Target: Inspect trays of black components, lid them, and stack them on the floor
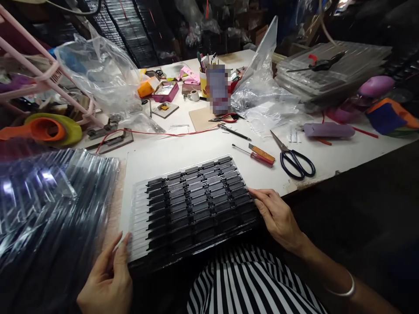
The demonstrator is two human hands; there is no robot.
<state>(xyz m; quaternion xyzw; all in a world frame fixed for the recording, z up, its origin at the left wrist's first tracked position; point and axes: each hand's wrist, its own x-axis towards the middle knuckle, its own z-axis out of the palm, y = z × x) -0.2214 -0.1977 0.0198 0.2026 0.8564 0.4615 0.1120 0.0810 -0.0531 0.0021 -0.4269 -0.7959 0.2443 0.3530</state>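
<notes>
A clear plastic tray lies at the near edge of the white table, its front side sticking out over my lap. Rows of black slotted parts, like connectors, fill most of it; a strip along the left side holds none. My left hand pinches the tray's front left corner between thumb and fingers. On the right edge, my right hand grips the rim with thumb and fingers closed. Part of each hand's fingers is hidden by the tray or the hand itself.
Clear trays are stacked at left. Scissors, a screwdriver, a cutter and pliers lie beyond the tray. Plastic bags and another tray stack stand at the back.
</notes>
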